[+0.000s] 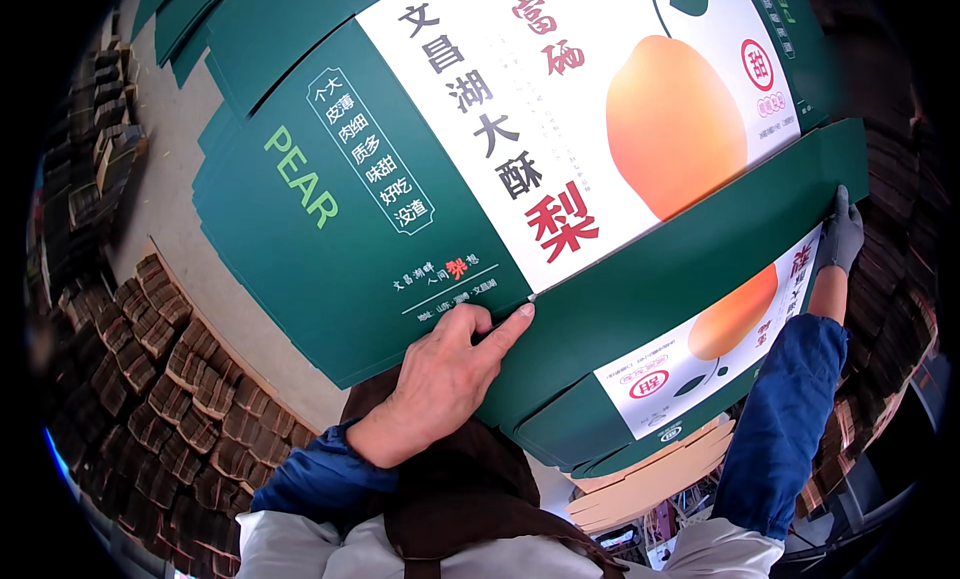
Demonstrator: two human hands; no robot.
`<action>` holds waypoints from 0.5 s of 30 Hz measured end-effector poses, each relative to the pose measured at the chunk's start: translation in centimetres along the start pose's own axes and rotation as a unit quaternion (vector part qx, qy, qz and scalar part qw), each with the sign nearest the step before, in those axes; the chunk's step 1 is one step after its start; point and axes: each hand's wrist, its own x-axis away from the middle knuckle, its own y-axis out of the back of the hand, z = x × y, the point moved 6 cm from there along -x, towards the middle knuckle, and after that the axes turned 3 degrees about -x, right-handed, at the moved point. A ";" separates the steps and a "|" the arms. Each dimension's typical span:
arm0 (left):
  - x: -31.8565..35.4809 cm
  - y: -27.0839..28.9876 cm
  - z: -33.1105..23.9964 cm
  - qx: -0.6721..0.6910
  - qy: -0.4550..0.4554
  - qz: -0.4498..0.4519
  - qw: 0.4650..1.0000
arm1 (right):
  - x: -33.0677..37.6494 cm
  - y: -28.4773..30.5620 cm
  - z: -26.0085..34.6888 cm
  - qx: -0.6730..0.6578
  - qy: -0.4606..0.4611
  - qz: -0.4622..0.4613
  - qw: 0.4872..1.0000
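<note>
I've got the flat green pear carton (560, 179) tilted up in front of me | left hand (440, 379) bare, fingers spread, fingertip pressing its lower fold | right hand (840, 234) gloved, pinching its far corner | panels unfolded, box not yet formed | more flat cartons (200, 19) beyond it.

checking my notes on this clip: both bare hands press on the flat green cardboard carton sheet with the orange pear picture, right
Not quite. In the head view only the left hand is bare; the right hand wears a grey glove. Both do rest on the flat green cardboard carton sheet with the orange pear picture.
</note>
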 end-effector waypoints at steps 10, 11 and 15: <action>-0.2 0.1 0.1 0.001 0.007 0.024 1.000 | -0.5 -0.4 -1.2 0.015 0.006 -0.001 1.000; -0.2 0.1 0.0 0.000 0.008 0.029 1.000 | -0.6 -0.4 -1.4 0.007 0.011 -0.006 1.000; -0.3 0.1 -0.1 -0.018 -0.001 0.034 0.999 | -0.9 -0.6 -1.9 0.010 0.003 -0.008 1.000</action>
